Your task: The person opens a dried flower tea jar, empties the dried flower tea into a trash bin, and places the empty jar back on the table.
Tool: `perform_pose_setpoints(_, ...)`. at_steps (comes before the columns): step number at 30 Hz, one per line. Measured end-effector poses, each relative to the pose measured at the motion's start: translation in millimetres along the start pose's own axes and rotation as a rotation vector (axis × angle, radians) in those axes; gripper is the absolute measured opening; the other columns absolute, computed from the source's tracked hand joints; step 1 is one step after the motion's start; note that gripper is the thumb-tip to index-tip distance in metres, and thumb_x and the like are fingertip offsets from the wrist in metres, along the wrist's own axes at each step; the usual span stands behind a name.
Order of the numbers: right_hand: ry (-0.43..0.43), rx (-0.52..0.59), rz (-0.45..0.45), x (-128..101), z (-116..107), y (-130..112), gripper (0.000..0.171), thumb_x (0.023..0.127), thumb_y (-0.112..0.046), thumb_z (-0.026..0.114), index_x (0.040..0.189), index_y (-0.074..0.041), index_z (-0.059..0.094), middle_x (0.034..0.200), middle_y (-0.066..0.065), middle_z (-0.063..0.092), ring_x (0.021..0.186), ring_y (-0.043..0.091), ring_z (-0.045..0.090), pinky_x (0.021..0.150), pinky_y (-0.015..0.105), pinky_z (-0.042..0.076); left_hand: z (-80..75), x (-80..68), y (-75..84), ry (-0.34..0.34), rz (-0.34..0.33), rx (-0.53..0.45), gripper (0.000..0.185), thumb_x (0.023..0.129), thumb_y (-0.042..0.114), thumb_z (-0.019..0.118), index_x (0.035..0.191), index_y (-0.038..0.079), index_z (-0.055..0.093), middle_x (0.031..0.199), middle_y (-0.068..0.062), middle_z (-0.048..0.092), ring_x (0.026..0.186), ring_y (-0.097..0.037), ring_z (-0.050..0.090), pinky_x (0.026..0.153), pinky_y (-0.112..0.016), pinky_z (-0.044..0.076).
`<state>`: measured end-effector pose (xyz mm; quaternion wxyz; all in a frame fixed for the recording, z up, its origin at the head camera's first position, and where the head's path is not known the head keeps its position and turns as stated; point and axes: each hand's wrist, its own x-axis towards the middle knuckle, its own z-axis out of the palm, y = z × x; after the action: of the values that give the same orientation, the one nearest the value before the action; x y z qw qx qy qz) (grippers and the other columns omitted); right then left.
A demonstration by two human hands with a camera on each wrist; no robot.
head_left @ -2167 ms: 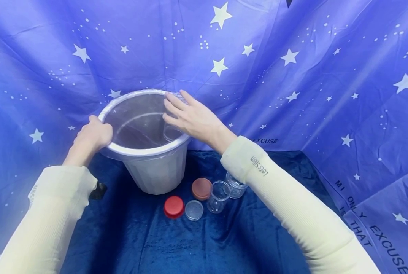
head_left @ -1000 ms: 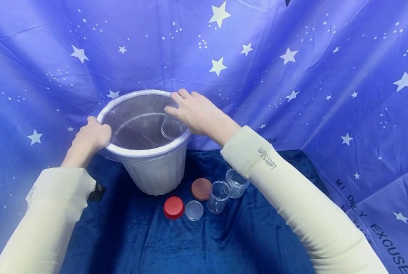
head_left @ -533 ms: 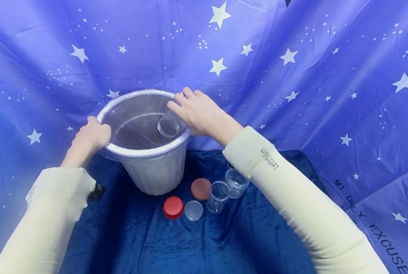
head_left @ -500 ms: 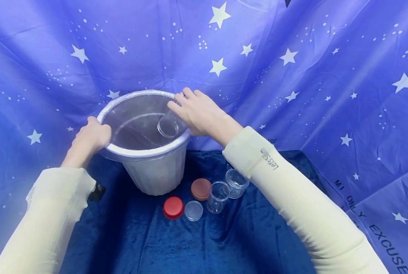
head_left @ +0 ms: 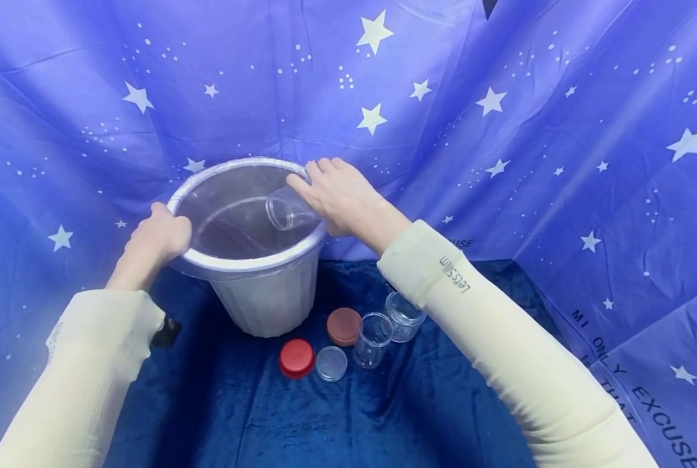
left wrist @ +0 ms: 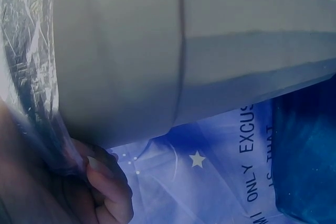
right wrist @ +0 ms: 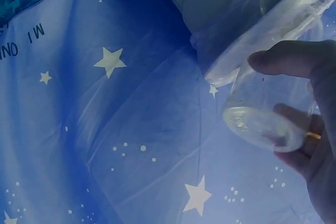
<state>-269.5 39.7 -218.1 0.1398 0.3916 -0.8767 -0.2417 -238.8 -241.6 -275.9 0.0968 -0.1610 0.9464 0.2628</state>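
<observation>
A white bucket (head_left: 263,296), lined with clear plastic, is stood at the back of the blue-covered table (head_left: 301,416). Its left rim is gripped by the left hand (head_left: 158,237), fingers curled over the edge. A clear jar (head_left: 286,211) is held tilted, mouth inward, over the bucket's right rim by the right hand (head_left: 339,198), fingers clamped round it.

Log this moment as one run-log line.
left hand: grips bin rim | right hand: holds clear jar tilted over bin mouth
</observation>
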Motion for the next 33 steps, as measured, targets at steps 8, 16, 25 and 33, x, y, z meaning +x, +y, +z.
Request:
perform_pose_setpoints(8,0.034,0.018,0.073,-4,10,-2,0.072,0.082,-0.021,0.064,0.145,-0.007,0.032,0.126,0.02,0.051,0.107,0.037,0.057,0.091,0.045,0.051,-1.3,0.1,1.4,0.005,-0.003,0.0,0.075,0.095,0.031,0.019,0.149,-0.013,-0.006,0.142,-0.045,0.028,0.128,-0.059,0.033,0.102,-0.068,0.033)
perform_pose_setpoints(16,0.03,0.144,0.16,-5,16,-2,0.071,0.081,-0.022,0.068,0.142,-0.006,0.033,0.128,0.021,0.05,0.106,0.04,0.057,0.095,0.047,0.05,0.8,-0.9,2.3,0.002,-0.005,-0.006,0.074,0.094,0.03,0.018,0.149,-0.013,-0.006,0.142,-0.044,0.029,0.128,-0.06,0.034,0.101,-0.068,0.033)
perform_pose_setpoints(25,0.084,0.315,0.222,-12,22,11,0.083,0.078,-0.032,0.073,0.145,-0.006,0.03,0.121,0.02,0.053,0.099,0.038,0.059,0.086,0.047,0.055,0.8,1.3,0.2,0.0,0.0,0.001,0.074,0.095,0.031,0.018,0.149,-0.014,-0.005,0.142,-0.045,0.028,0.129,-0.061,0.032,0.102,-0.068,0.032)
perform_pose_setpoints(33,0.081,0.338,0.273,-19,25,21,0.087,0.077,-0.04,0.072,0.144,-0.004,0.032,0.123,0.02,0.06,0.108,0.038,0.059,0.092,0.048,0.05,0.9,0.8,-0.1,0.006,0.0,0.0,0.074,0.095,0.03,0.018,0.149,-0.014,-0.005,0.141,-0.046,0.029,0.128,-0.061,0.033,0.101,-0.068,0.033)
